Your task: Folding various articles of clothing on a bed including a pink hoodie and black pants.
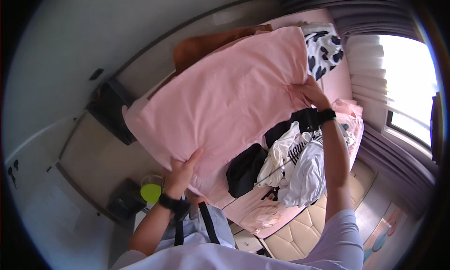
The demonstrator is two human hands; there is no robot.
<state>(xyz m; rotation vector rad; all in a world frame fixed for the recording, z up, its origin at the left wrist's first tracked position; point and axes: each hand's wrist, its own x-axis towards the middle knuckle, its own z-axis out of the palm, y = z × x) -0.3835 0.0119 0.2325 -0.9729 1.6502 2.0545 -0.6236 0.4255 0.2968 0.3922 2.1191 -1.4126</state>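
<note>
A large pink cloth (232, 91), perhaps a garment or a blanket, is stretched out between my two hands above a bed. My left hand (182, 171) grips its near left edge, thumb on top. At the right side, my right hand (311, 92) pinches a bunched part of the cloth near its corner. Beneath and beside the pink cloth lies a pile of clothes, with a black garment (246, 170), a cream-white garment (279, 161) and a pale grey-white garment (306, 175). The pink cloth hides part of the bed and some of the pile.
Behind the cloth lie a brown fabric item (200, 48) and a black-and-white spotted cloth (323, 54). The pink bed sheet (253, 213) spreads toward a tufted beige headboard (295, 231). A yellow-green round object (151, 192) stands by my left wrist. Dark curtains (397, 161) flank a bright window.
</note>
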